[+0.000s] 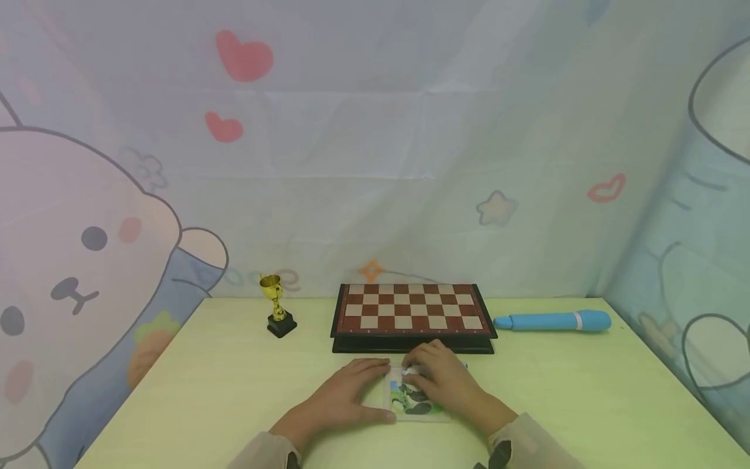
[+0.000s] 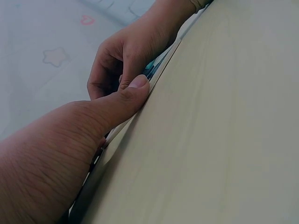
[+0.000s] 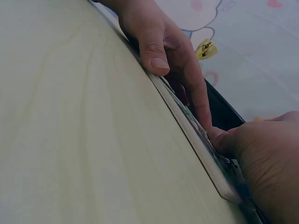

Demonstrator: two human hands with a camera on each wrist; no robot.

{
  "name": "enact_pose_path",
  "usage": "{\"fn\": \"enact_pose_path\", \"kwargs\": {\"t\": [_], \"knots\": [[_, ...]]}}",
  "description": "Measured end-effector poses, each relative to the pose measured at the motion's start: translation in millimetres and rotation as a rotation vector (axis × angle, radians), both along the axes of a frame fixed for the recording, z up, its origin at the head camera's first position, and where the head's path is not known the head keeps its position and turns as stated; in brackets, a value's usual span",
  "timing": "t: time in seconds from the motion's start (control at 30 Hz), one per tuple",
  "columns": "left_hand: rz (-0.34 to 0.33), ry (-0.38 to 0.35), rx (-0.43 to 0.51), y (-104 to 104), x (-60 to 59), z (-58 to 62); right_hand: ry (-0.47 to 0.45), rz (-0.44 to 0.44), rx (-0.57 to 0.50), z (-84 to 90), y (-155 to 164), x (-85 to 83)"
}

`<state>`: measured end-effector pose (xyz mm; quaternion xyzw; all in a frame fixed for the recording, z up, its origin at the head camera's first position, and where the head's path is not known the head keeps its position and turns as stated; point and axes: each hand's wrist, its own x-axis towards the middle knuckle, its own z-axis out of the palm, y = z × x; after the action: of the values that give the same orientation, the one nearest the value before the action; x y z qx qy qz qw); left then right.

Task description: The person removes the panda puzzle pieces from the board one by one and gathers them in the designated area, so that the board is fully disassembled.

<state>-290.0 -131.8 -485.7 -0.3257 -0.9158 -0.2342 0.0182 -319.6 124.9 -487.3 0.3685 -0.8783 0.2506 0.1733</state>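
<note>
A small flat picture puzzle [image 1: 413, 407] with a pale rim and a black-and-white panda-like figure on green lies on the table in front of the chessboard. My left hand [image 1: 351, 398] holds it at the left side, its thumb [image 2: 139, 83] on the near rim and its fingers reaching to the far corner. Over the puzzle's upper right, my right hand [image 1: 445, 381] has curled fingers, with thumb and index pinching a small light puzzle piece [image 1: 412, 370] near the top edge. That hand hides much of the puzzle's right half.
Right behind the hands stands a black-edged folding chessboard box [image 1: 413, 343] with brown and cream squares. A gold trophy cup [image 1: 278, 306] on a black base is at the back left. A blue wand-shaped object [image 1: 545, 321] lies at the back right. A printed cloth backdrop [image 1: 363, 150] rises behind the table.
</note>
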Motion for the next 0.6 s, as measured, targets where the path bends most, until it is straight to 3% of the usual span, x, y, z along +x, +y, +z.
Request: {"fn": "enact_pose_path", "kwargs": {"t": [0.17,0.3,0.6], "knots": [[0.008,-0.039,-0.008,0.2,0.8,-1.3,-0.007,-0.016,0.016,-1.6,0.6,1.5],[0.001,-0.024,-0.006,0.5,0.0,1.6,-0.011,-0.013,0.025,-0.4,0.2,-0.2],[-0.002,-0.023,-0.006,-0.8,-1.9,0.5,-0.111,0.004,0.062,5.8,-2.8,2.9]]}}
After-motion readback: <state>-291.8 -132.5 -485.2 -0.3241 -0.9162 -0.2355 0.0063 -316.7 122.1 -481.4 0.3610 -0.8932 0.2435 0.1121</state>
